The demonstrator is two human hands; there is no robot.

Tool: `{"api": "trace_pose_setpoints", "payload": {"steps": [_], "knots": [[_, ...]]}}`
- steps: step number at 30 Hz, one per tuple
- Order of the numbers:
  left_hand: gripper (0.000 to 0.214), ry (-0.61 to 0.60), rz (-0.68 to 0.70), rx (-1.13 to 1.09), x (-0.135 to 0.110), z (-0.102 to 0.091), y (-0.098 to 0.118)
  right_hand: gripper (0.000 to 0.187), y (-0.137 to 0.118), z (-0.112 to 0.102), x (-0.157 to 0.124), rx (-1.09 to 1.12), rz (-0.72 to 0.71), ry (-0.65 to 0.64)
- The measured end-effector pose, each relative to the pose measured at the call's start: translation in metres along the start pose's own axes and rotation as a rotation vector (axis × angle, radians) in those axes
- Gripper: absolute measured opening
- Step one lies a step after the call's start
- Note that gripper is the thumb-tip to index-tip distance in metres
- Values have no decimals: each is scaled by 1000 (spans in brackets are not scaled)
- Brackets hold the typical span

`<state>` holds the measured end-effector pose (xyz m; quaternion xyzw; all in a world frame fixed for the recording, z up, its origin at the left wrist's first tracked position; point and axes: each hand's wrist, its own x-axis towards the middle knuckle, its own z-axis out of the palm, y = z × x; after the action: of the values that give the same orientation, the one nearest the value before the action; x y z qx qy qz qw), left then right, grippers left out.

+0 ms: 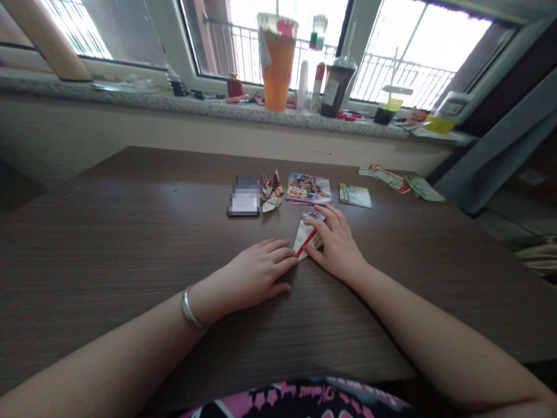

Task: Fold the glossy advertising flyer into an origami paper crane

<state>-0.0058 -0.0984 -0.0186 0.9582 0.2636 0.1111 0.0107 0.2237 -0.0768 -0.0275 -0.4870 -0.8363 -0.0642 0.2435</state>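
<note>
Head view: left hand (259, 270) spread, right grip (337, 242) half-curled over folded paper (303, 233), hold uncertain, table's left edge (107, 165) distant

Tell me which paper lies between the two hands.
The folded white paper with a red stripe, between left hand and right hand; the photo-printed stack and other papers lie farther back.

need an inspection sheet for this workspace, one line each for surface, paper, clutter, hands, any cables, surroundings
Surface: brown wood-grain table
Job's things: folded paper, white with a red stripe
Clutter: pixelated item, crumpled paper, picture flyers, green-and-white cards, paper strips
Left hand: open, at the folded paper's near corner
Right hand: resting on the folded paper
Cables: nothing seen
Surroundings: window sill holding orange drink cup and dark drink cup; grey curtain
</note>
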Motion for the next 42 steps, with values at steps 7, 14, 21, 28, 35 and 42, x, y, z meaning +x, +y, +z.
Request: {"api": "trace_pose_setpoints", "payload": {"steps": [7, 14, 21, 28, 35, 42], "knots": [[47, 9, 29, 25, 2, 1, 4, 79, -13, 2, -7, 23, 111, -74], [44, -8, 24, 3, 3, 0, 6, 86, -12, 4, -12, 59, 191, -178], [46, -12, 16, -10, 3, -2, 6, 100, -2, 17, -14, 103, 283, -183], [43, -25, 4, -12, 2, 2, 5, 107, 11, 21, -11, 196, 216, -179], [43, -17, 8, -33, 2, 2, 5, 101, 23, 11, -6, 283, 183, -186], [40, -24, 25, -38, 2, -2, 8, 102, 24, 10, 0, 361, 130, -158]]}}
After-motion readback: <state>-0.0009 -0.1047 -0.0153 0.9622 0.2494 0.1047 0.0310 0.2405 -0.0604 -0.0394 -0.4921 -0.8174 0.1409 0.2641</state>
